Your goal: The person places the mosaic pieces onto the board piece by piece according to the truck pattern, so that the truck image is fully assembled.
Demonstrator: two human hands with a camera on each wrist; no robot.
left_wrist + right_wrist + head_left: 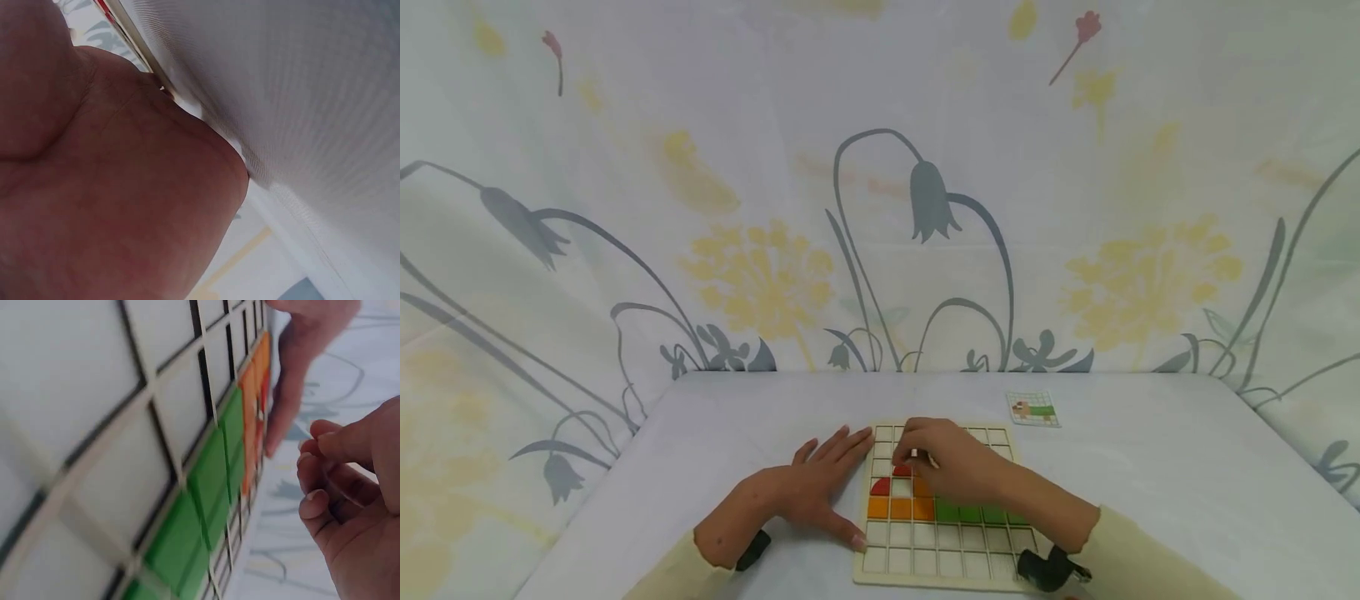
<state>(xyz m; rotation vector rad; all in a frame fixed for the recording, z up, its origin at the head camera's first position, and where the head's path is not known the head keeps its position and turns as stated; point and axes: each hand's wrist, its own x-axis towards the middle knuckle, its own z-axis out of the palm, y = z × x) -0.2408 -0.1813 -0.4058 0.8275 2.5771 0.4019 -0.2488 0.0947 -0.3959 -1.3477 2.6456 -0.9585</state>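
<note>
A wooden grid board lies on the white-clothed table. In its cells sit two red pieces, a row of orange squares and green squares. My right hand hovers over the board's upper rows with curled fingers, pinching a small white piece just above the second red piece. My left hand lies flat and spread on the cloth, touching the board's left edge. In the right wrist view the green squares and orange squares run away from my curled right fingers. My left palm fills the left wrist view.
A small pattern card lies on the table beyond the board's far right corner. A flower-printed cloth hangs behind the table. Bare tablecloth stretches to the right of the board and also to the left.
</note>
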